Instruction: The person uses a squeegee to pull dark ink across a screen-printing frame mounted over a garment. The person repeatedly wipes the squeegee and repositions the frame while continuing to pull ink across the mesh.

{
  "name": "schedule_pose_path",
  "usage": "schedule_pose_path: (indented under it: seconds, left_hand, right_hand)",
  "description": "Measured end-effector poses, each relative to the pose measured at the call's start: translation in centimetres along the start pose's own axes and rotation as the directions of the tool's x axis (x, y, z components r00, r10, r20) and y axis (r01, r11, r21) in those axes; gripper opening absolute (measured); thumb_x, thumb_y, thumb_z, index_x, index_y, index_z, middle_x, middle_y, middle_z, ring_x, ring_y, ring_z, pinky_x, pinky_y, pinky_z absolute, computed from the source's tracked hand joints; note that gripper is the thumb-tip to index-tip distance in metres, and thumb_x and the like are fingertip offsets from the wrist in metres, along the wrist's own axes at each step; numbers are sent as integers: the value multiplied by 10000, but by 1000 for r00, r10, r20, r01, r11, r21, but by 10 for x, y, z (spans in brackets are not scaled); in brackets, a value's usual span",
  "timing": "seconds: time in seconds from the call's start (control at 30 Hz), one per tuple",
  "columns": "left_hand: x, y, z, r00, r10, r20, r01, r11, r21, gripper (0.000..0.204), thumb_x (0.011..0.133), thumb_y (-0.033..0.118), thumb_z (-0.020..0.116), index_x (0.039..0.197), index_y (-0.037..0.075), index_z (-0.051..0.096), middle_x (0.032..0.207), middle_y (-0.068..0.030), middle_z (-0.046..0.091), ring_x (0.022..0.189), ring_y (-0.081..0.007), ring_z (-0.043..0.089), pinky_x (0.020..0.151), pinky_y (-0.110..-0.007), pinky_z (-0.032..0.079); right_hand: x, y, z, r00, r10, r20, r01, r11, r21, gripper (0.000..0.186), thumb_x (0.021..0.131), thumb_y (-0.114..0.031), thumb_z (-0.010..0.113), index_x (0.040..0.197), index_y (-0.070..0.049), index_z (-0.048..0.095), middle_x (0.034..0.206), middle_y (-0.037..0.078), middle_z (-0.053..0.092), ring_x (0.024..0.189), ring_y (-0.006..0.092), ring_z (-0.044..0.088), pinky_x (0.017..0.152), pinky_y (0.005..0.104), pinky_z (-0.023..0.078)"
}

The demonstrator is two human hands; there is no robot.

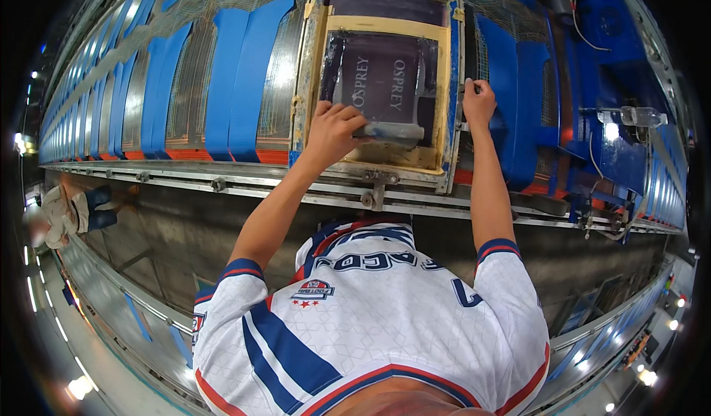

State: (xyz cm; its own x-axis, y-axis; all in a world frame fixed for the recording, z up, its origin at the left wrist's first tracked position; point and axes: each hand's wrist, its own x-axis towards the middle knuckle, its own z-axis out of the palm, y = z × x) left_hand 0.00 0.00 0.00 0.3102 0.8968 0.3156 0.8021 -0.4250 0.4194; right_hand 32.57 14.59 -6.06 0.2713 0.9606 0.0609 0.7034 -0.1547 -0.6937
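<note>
A screen-printing frame lies across the long table in front of me, its border pale and stained with yellow and blue. Inside it is a dark mesh with light lettering, wet-looking in places. My left hand is closed round one end of a squeegee, a greyish bar lying crosswise over the near part of the mesh. Beside the frame's right edge, my right hand has its fingers curled together. Whatever those fingers hold is hidden.
Blue cut fabric pieces lie in rows along the table. At the right stands blue machinery with cables and a clear bottle. A metal rail edges the table near me. Another person is in the aisle at far left.
</note>
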Motion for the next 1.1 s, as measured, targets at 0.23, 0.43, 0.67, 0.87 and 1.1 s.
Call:
schedule_pose_path:
  seconds: [0.23,0.43,0.67,0.87,1.1]
  left_hand:
    - [8,-3,7,973,84,217,-106,990,94,293,637,184,838,894,126,712,907,-10,694,861,-208,658,811,-359,433]
    - [59,-42,11,960,51,274,-33,997,-71,278,666,230,848,877,95,727,853,-52,704,827,-253,671,767,-396,478]
    - [176,-117,24,981,27,193,-30,999,17,261,673,269,850,856,113,749,758,-104,699,739,-316,679,679,-431,532]
    - [189,-127,37,983,-23,182,21,1000,15,308,643,291,864,876,125,751,791,-105,711,759,-341,674,696,-448,527]
    - [32,-35,28,984,-15,176,16,1000,-2,220,652,261,831,782,145,696,749,-21,669,734,-223,639,749,-384,446]
  right_hand:
    - [-4,-3,-4,1000,8,-26,-6,998,64,275,954,-326,633,871,-65,660,694,140,639,558,315,593,538,440,435]
    - [10,19,14,988,-149,40,155,967,-205,302,951,-376,636,967,-76,664,832,151,671,723,322,629,690,438,491]
    - [63,-142,13,620,-277,734,355,933,52,450,874,-450,705,1108,-66,701,1014,171,704,1002,367,652,901,448,512]
    - [79,-127,65,630,-411,659,608,789,-89,298,777,-250,768,984,-53,684,913,206,692,947,400,656,858,494,505]
    - [-86,-78,10,522,-580,626,719,694,43,349,663,-143,793,972,-88,640,898,108,641,922,309,604,849,435,455]
